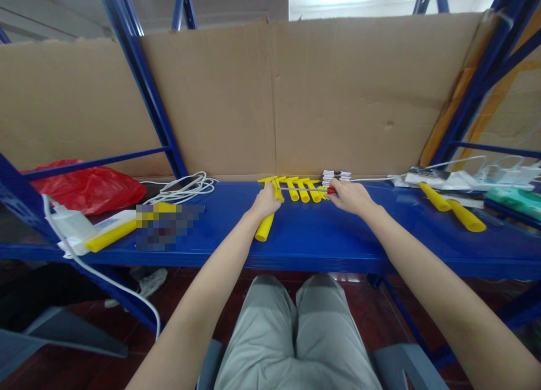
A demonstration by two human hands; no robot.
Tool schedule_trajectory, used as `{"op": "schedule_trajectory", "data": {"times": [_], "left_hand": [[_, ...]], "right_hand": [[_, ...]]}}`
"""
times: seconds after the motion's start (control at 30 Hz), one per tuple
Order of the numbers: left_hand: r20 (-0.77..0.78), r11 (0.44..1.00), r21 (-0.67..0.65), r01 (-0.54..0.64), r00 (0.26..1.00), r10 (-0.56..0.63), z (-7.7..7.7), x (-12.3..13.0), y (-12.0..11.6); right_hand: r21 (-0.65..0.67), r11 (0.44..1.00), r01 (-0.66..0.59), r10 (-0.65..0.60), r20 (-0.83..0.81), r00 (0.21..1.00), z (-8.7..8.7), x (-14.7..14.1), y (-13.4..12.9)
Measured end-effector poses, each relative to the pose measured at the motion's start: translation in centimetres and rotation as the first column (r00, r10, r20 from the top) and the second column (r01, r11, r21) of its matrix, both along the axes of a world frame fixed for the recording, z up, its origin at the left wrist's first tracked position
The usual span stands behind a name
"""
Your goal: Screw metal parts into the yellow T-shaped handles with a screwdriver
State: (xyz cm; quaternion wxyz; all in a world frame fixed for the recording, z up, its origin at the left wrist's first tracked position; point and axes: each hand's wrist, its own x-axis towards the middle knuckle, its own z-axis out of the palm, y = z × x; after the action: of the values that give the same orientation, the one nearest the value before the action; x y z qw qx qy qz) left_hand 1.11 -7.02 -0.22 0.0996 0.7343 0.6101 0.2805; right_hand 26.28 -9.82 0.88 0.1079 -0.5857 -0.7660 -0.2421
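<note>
My left hand is closed around a yellow T-shaped piece near the back of the blue shelf. A yellow tube end sticks out below that hand; whether it belongs to the held piece, I cannot tell. In my closed right hand is a screwdriver with a red handle. Its thin metal shaft points left, with the tip at or close to the held piece. Several more yellow T-shaped pieces lie in a row between my hands, partly behind the shaft.
A small stack of white and black items stands behind my right hand. Two yellow tubes lie at the right. To the left are a red plastic bag, coiled white cable and another yellow tube. Cardboard walls the back.
</note>
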Motion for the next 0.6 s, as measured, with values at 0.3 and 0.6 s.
{"op": "schedule_trajectory", "data": {"times": [0.3,0.6], "left_hand": [[-0.016,1.000,0.014,-0.026,1.000,0.026,0.07,0.04,-0.17],[-0.042,0.999,0.019,-0.039,0.998,0.040,0.33,0.34,-0.57]], "right_hand": [[-0.052,0.996,-0.076,0.076,-0.016,0.997,0.11,-0.14,0.14],[-0.020,0.999,-0.034,0.033,-0.051,0.998,-0.44,0.26,0.43]]}}
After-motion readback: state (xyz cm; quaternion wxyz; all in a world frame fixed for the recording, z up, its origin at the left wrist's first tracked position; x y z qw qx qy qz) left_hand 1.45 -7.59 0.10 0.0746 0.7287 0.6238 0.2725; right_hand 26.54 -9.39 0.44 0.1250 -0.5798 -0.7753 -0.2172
